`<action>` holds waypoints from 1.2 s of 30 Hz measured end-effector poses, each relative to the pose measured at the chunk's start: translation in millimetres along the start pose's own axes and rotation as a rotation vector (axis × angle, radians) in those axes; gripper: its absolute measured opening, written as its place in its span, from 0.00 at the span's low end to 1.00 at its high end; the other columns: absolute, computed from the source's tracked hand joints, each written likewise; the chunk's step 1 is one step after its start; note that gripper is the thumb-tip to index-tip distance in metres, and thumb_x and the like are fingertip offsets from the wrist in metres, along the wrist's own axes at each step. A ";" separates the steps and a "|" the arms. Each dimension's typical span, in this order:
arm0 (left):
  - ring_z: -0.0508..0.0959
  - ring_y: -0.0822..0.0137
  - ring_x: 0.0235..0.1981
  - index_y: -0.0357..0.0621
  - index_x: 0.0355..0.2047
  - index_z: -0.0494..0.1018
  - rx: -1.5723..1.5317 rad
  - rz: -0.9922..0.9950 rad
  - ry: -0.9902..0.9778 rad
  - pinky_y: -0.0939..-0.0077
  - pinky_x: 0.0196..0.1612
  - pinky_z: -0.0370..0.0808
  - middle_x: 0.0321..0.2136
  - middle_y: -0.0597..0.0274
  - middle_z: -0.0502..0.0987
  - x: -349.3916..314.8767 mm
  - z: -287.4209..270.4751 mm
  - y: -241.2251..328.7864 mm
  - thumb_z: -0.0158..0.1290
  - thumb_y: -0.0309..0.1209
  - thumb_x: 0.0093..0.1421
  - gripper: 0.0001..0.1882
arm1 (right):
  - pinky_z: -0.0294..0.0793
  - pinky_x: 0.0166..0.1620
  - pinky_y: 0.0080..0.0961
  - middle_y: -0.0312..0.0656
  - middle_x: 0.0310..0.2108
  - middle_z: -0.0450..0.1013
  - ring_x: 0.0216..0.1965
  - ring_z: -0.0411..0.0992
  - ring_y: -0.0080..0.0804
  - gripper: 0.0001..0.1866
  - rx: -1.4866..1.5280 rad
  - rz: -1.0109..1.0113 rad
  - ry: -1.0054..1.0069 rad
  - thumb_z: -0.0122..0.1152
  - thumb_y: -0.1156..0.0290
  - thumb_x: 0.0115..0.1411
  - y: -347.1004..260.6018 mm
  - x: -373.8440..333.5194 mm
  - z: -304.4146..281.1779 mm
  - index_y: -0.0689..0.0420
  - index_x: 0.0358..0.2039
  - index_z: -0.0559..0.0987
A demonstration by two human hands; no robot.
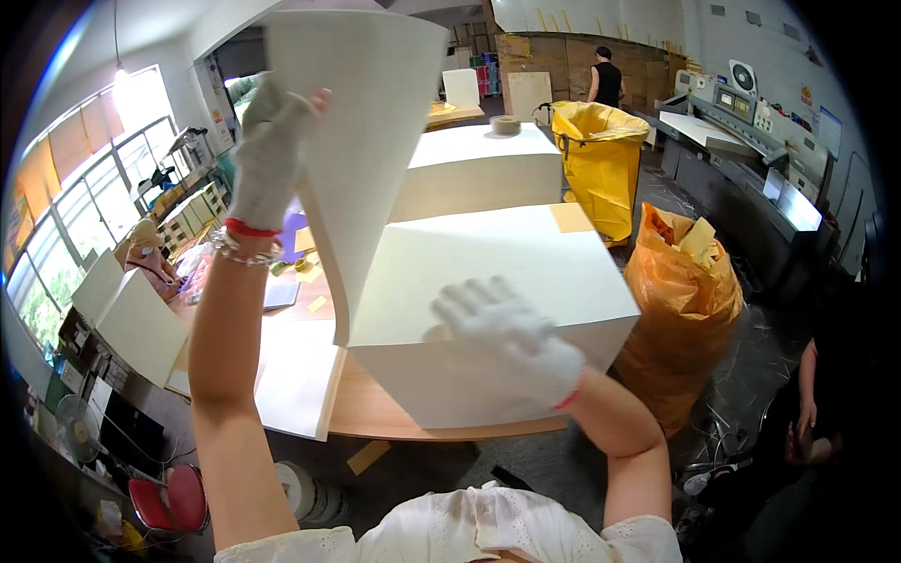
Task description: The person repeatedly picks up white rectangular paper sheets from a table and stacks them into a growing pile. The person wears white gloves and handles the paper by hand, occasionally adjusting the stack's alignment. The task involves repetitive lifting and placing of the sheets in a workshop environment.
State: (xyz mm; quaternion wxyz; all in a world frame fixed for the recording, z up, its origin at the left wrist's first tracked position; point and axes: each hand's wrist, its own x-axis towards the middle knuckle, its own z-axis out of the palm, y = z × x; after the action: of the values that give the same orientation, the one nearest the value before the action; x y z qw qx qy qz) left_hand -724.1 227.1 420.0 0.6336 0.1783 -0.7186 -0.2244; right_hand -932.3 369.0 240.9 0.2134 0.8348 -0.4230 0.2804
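My left hand (269,155), in a white glove, is raised at the upper left. Its fingers are closed on the edge of a lifted sheaf of white paper (371,103), which curves upward from the left side of a tall paper stack (450,249). My right hand (502,328), gloved too and slightly blurred, spreads its fingers over the stack's top near the front edge. A small tan slip (570,218) lies on the stack's far right corner. Lower white sheets (293,385) lie on the wooden table (375,403) to the left.
Behind stands another paper stack (488,169) with a tape roll (506,124) on top. A yellow bag (601,174) and an orange bag (685,310) stand at the right, before a large machine (741,122). People are at the back, the left and the lower right (807,413).
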 end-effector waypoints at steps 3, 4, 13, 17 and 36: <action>0.76 0.68 0.41 0.35 0.46 0.68 -0.088 0.033 0.173 0.76 0.45 0.74 0.40 0.55 0.74 1.6 -52.9 -6.4 0.45 0.23 0.55 0.17 | 0.62 0.53 0.40 0.45 0.41 0.66 0.48 0.64 0.43 0.18 0.008 -0.016 -0.187 0.55 0.61 0.54 -60.7 47.6 39.3 0.59 0.42 0.70; 0.76 0.70 0.39 0.34 0.44 0.69 -0.145 0.056 0.230 0.77 0.43 0.74 0.38 0.57 0.75 0.3 -70.1 -17.4 0.46 0.23 0.55 0.15 | 0.61 0.54 0.41 0.45 0.41 0.65 0.48 0.63 0.43 0.19 0.034 0.014 -0.230 0.55 0.61 0.53 -72.2 58.2 55.3 0.59 0.41 0.69; 0.76 0.69 0.31 0.34 0.38 0.71 -0.559 -0.113 0.437 0.77 0.35 0.75 0.32 0.60 0.75 0.2 -211.7 -106.6 0.48 0.23 0.56 0.10 | 0.66 0.51 0.42 0.44 0.39 0.66 0.42 0.67 0.45 0.19 0.010 0.138 0.034 0.62 0.62 0.45 -112.6 81.6 89.8 0.57 0.35 0.67; 0.76 0.69 0.29 0.36 0.34 0.72 -0.527 -0.202 0.538 0.76 0.33 0.74 0.30 0.60 0.75 16.6 -250.1 -125.4 0.51 0.25 0.55 0.07 | 0.67 0.51 0.43 0.45 0.41 0.68 0.43 0.69 0.46 0.21 0.009 0.169 0.010 0.66 0.64 0.44 -116.1 89.7 81.5 0.58 0.36 0.69; 0.61 0.45 0.61 0.38 0.56 0.64 0.714 -0.092 0.358 0.55 0.62 0.58 0.57 0.42 0.63 -215.2 -213.7 -177.0 0.57 0.22 0.44 0.35 | 0.62 0.60 0.38 0.45 0.60 0.58 0.58 0.60 0.39 0.32 2.660 0.611 0.112 0.45 0.53 0.65 -272.6 45.4 470.0 0.57 0.63 0.54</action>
State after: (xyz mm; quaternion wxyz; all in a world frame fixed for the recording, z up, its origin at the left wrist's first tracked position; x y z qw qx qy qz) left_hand -488.7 174.8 164.8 0.6363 0.4557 -0.6208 0.0458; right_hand -550.0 213.6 -115.5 -0.7968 0.2696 0.0070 0.5407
